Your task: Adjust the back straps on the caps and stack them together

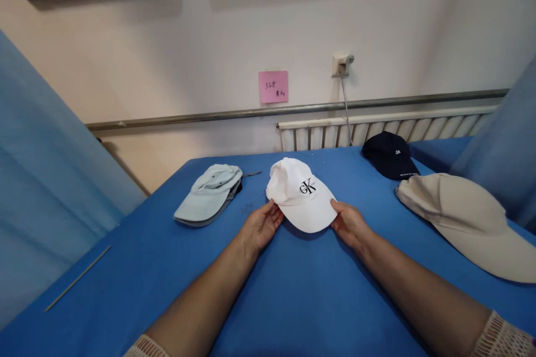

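Note:
A white baseball cap with black letters on its front is in the middle of the head view, its brim toward me and a little to the right. My left hand grips its lower left edge, thumb on top and fingers curled beneath. On the other side, my right hand pinches the right end of the brim, with some fingers hidden under it. To the left lies a pale mint cap, with a darker grey brim visible under its own. A large beige cap and a navy cap lie to the right.
The caps are on a blue-covered table. A thin stick lies near its left edge. Blue curtains hang on both sides. Behind are a radiator, a metal rail, a plugged-in socket and a pink note.

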The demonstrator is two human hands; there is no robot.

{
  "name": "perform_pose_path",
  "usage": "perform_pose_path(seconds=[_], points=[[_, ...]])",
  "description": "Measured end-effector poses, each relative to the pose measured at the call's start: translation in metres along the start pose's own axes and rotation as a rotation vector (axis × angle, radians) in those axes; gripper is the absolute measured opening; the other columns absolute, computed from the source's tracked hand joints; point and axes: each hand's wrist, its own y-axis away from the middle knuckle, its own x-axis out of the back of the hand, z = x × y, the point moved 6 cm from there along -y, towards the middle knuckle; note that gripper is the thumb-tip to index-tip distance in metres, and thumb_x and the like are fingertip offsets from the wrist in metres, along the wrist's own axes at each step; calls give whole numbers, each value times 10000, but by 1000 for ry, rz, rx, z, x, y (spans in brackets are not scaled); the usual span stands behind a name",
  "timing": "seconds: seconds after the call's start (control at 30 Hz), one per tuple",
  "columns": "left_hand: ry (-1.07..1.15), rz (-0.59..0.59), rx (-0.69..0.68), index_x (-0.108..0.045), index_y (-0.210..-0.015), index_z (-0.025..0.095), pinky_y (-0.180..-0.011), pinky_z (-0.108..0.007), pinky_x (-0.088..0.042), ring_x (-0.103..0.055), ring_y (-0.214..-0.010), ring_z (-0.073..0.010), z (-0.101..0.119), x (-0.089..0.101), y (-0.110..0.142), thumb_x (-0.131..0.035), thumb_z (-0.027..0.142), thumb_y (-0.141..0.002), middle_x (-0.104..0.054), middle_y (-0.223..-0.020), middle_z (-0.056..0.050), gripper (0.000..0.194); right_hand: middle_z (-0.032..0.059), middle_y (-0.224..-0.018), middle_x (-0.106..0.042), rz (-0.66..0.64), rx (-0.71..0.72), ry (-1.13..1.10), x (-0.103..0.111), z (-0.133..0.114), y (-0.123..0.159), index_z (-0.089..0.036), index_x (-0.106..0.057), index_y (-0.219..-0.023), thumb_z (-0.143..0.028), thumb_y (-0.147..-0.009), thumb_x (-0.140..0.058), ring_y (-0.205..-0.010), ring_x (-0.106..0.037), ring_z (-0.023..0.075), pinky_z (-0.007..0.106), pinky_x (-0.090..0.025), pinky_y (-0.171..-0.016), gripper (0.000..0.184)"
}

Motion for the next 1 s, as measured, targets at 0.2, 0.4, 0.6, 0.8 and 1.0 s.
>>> perform_pose_path(seconds=[0.2,0.4,0.6,0.8,1.0], points=[[172,-128,-85,-618,-995,164,-901,-326,-537,-657,-1009,-173,23,-3,2,-429,168,-937,-692,-1029,-80,197,108,-1039,-724,-24,-116,-73,-14,9,15,-158,-678,-957,-170,-847,-565,-967,-682,229,334,-592,-785,159],[259,-136,-40,-630,-988,142,-904,-315,-530,-681,-889,-169,28,-6,4,-417,283,-963,-718,-912,-73,257,116,-1045,-722,-31,-152,-81,-19,9,21,-141,-683,-965,-162,-858,-551,-937,-690,226,327,-591,-790,171],[256,-212,-107,-601,-1167,182,-994,-395,-485,-624,-1111,-208,35,-17,15,-377,253,-959,-698,-1118,-72,313,112,-1005,-732,-28,-144,-89,-20,11,20,-140,-683,-965,-157,-856,-541,-932,-692,229,342,-589,-797,180],[208,-232,-151,-569,-1231,176,-1030,-423,-456,-544,-1232,-227,38,-18,13,-337,274,-951,-676,-1173,-86,376,110,-1005,-730,-68,-139,-110,-23,10,21,-136,-679,-964,-154,-864,-541,-913,-693,215,321,-573,-816,171],[149,-112,-37,-606,-1036,146,-909,-405,-536,-650,-1033,-246,20,-3,4,-452,355,-903,-700,-977,-118,292,57,-938,-738,-142,-77,-129,-17,10,12,-174,-648,-943,-145,-843,-600,-820,-701,178,307,-580,-765,115]])
